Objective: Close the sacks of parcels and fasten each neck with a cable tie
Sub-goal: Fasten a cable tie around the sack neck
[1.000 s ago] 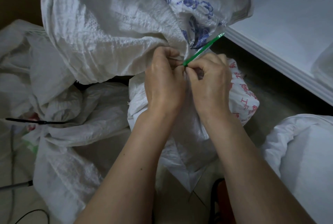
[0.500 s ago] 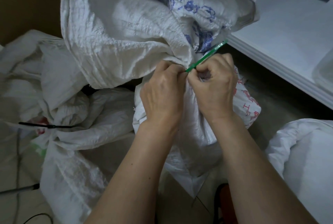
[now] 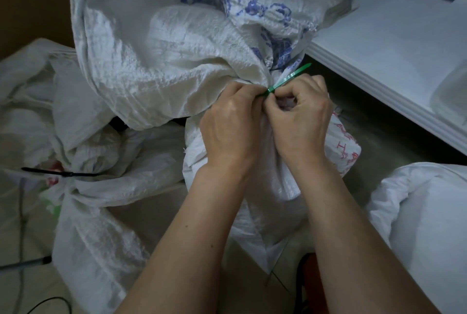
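A white woven sack with red print (image 3: 341, 147) stands in the middle, its neck gathered under both my hands. A green cable tie (image 3: 290, 77) wraps that neck, its free tail pointing up and right. My left hand (image 3: 232, 124) pinches the tie's head at the neck. My right hand (image 3: 300, 121) grips the tie just beside it, fingers curled. Behind them a big white sack with blue print (image 3: 177, 43) slumps open over the neck.
At the left lies a white sack (image 3: 88, 212) tied with a black cable tie (image 3: 60, 173). A white shelf edge (image 3: 379, 78) runs along the right. Another white sack (image 3: 424, 225) sits at lower right. Cables (image 3: 22, 263) trail on the floor at lower left.
The view has shifted slightly, so the sacks sit lower and further right in view. Both hands stay at the neck; the tie's head now shows between my thumbs and the tail looks shorter.
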`<state>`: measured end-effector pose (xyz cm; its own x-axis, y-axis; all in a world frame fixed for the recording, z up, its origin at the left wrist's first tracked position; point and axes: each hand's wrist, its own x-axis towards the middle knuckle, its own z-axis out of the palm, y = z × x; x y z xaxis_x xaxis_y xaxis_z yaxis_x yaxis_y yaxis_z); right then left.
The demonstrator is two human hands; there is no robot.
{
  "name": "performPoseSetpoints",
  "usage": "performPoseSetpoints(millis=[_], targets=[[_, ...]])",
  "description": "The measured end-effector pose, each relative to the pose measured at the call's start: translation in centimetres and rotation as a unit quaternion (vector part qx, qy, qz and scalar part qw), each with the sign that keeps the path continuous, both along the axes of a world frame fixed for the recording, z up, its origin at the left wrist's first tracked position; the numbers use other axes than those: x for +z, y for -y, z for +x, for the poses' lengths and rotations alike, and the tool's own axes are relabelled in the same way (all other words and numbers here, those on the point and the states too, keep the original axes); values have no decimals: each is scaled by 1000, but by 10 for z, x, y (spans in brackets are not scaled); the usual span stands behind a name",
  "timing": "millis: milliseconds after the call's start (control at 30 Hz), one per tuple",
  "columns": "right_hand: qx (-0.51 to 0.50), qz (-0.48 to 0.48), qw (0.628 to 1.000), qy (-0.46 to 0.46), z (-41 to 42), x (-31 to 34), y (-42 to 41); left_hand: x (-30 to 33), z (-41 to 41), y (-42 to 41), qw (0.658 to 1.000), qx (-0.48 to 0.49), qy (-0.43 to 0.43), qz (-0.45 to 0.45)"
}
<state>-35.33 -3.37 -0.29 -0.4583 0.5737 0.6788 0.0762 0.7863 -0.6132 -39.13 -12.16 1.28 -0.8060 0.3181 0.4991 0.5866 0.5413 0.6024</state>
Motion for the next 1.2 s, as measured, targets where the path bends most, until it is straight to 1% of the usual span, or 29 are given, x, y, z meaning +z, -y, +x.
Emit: performPoseSetpoints(millis=[200,333,400,500,633,700,833,900,1033,1133,1200], targets=[[-31,-7,999,-21,1,4,0,-4,3,3,999,45,0,-12],[-26,-3,999,-24,2,6,3,-2,7,-1,999,11,-39,20],[-22,2,1000,-22,4,7,3,-2,4,0,999,4,-44,30],[-18,3,1000,-13,5,7,4,-4,2,1,998,35,-44,6],[-39,-10,999,-35,6,11,1,-6,2,4,997,62,-36,-17],[-40,-12,998,-38,6,13,1,-6,3,3,998,51,-43,-17],[-32,-9,999,-33,8,13,6,-2,8,-3,998,-3,-60,33],[-40,-7,998,-45,10,15,3,-3,2,1,997,13,-60,36],[-50,-15,997,-63,15,21,-1,-6,-4,9,998,46,-28,12],[-54,-37,994,-89,20,23,1,-2,5,4,999,30,-11,21],[-61,-88,985,-134,26,27,-2,1,14,-2,998,4,-20,57]])
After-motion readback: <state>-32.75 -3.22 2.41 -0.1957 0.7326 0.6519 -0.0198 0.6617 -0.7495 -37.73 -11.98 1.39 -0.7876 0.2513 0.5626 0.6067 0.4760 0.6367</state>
